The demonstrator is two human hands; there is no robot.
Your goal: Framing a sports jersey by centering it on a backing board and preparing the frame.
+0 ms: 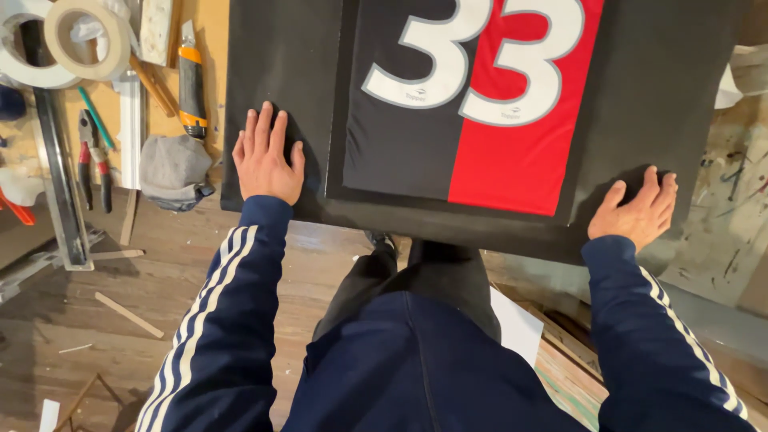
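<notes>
1. Plainly, both hands lie flat on a large black board [640,96]. The left hand [266,156] presses on its near left corner, palm down, fingers spread and stretched forward. The right hand [636,212] rests on the near right edge, fingers loosely fanned, thumb out toward the middle. Neither grip closes round anything: each is open wide and touches only the board's black surface.

2. To do this well, I judge that pressure should stay even on both sides so the board sits level and does not skew. The palms should also keep to the black border, clear of the cloth.

3. The board lies in front of the person, its near edge above the knees, tilted slightly in the picture. A jersey panel [448,120], half dark and half red with large white numerals, is mounted at its middle, between the two hands and touching neither.

4. Left of the board, on the wooden worktop [212,32], a utility knife [190,80] with an orange band lies just beside the board's edge. A crumpled grey cloth [172,170] lies near the left hand.

5. Further left lie red-handled pliers [94,156], and rolls of tape [80,36] sit at the top corner.

6. Below, a wooden floor [160,272] carries scraps of wood.
</notes>
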